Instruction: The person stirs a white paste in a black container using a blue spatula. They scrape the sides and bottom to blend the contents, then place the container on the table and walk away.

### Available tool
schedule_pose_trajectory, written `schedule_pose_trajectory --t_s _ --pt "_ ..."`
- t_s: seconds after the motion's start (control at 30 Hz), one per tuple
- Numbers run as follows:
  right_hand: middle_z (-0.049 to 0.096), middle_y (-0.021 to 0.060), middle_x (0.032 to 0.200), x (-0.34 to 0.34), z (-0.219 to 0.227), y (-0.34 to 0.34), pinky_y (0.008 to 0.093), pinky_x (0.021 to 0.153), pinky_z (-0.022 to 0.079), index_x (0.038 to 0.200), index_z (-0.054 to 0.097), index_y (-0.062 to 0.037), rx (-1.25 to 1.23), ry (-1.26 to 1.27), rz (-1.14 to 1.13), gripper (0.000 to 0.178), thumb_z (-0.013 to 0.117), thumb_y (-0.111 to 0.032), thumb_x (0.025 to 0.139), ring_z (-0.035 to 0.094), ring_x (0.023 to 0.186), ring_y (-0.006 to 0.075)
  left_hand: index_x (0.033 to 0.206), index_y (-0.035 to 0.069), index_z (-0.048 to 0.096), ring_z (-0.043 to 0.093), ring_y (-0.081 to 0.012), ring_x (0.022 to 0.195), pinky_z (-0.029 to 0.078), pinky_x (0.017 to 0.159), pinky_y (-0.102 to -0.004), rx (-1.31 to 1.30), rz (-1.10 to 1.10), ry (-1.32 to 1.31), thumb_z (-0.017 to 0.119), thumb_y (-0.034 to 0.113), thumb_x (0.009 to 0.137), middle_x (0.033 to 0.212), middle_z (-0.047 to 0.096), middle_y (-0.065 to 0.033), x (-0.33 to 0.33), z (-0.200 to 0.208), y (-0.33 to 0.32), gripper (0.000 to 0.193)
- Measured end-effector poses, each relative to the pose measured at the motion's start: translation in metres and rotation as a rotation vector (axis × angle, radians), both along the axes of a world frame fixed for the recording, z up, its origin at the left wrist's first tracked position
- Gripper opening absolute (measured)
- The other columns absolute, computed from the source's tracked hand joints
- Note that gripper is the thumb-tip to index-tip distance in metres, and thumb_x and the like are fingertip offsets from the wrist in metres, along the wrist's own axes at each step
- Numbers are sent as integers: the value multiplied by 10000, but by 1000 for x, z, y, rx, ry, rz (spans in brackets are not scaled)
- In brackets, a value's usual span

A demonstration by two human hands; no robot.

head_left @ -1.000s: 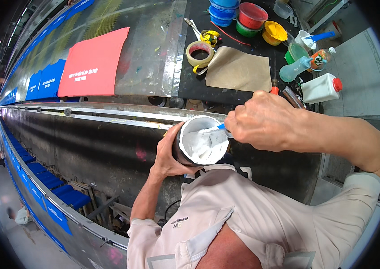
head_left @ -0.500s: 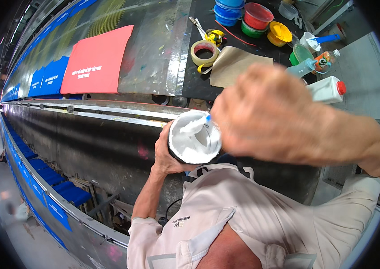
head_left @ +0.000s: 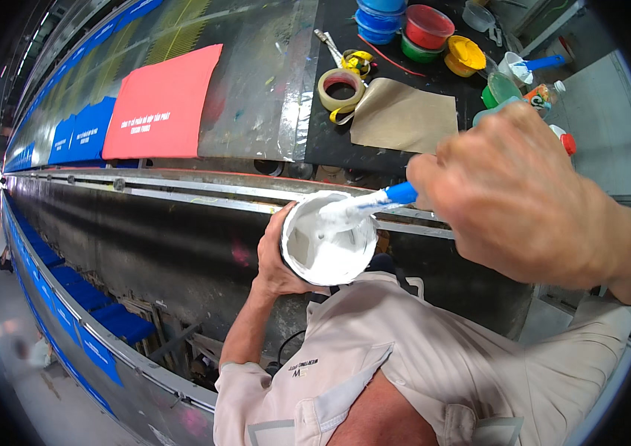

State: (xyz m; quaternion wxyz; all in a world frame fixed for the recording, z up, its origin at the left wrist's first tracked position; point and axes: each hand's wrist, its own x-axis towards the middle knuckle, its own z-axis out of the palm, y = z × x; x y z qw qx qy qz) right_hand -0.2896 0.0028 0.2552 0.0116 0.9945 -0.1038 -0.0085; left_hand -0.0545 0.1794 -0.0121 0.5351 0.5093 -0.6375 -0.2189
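My left hand (head_left: 272, 256) is wrapped round a round tub (head_left: 366, 249) with a white-coated inside, tilted so that its mouth faces up toward me. Thick white paint (head_left: 323, 262) lies in it. My right hand (head_left: 516, 201) is closed round the blue handle of a spatula (head_left: 402, 194). The spatula's blade is covered in white paint and reaches over the rim into the tub's mouth. Part of the handle is hidden inside my right fist.
Ahead, a black-topped table carries brown paper (head_left: 404, 119), a tape roll (head_left: 340, 89), a measuring tape (head_left: 358, 62), lidded paint tubs (head_left: 428, 26) and bottles (head_left: 546, 97). To the left, printed pink fabric (head_left: 159, 104) and blue fabric (head_left: 81, 134) lie on a long table.
My right hand has moved right, drawing the spatula partly out of the tub so that more of its blue handle shows. The tub has shifted slightly right and down in my left hand.
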Motion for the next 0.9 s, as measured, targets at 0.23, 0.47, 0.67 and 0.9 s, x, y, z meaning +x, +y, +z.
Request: schedule_pose_trajectory --t_s 0.23,0.47,0.67,0.9 --pt "703 163 728 34 -24 -4 420 553 510 699 729 -44 165 -8 78 79 712 -122 696 714 693 309 1444 -45 424 637 -407 1191 508 1034 -473 -71 106 -143 1008 311 546 1356 601 -257 -21 -10 -4 1130" --pt "600 49 576 40 -30 36 348 492 444 614 654 -51 -365 15 627 155 665 -146 736 611 575 197 1440 -29 438 655 -360 1193 526 1025 -450 246 -7 66 1021 328 473 1340 624 -220 3 -12 6 1185" --pt "636 106 689 -2 -27 -2 345 603 496 778 681 18 -448 -169 523 164 709 -139 740 618 620 209 1448 -48 426 676 -303 1177 527 1038 -424 196 -90 17 1012 308 419 1309 652 -186 11 17 -5 1236" --pt "596 99 882 17 -66 -15 355 765 485 919 631 -31 -560 -444 353 246 688 -138 705 592 814 221 1437 -34 460 636 -329 1229 505 1051 -435 237 -181 -25 1002 297 416 1351 617 -200 6 33 -14 1203"
